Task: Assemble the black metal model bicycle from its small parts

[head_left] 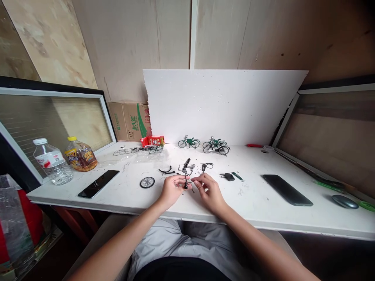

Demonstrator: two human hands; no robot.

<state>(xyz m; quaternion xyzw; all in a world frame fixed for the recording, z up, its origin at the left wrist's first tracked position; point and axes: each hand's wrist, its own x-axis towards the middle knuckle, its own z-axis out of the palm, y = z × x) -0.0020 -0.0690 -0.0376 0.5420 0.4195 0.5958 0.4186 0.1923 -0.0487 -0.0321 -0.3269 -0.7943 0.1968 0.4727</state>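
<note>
both hands, left hand (170, 189) and right hand (208, 190), pinch a small black bike frame (186, 175) over the white worktop (258, 199), fingers clenched on it; a loose wheel (147, 182) lies just left.

L side: water bottle (52, 161), juice bottle (80, 155), phone (99, 183). Back: cardboard box (129, 121), 3 finished model bikes (205, 144) by white foam board (222, 105). R side: 2nd phone (287, 189), mouse (345, 201).
</note>
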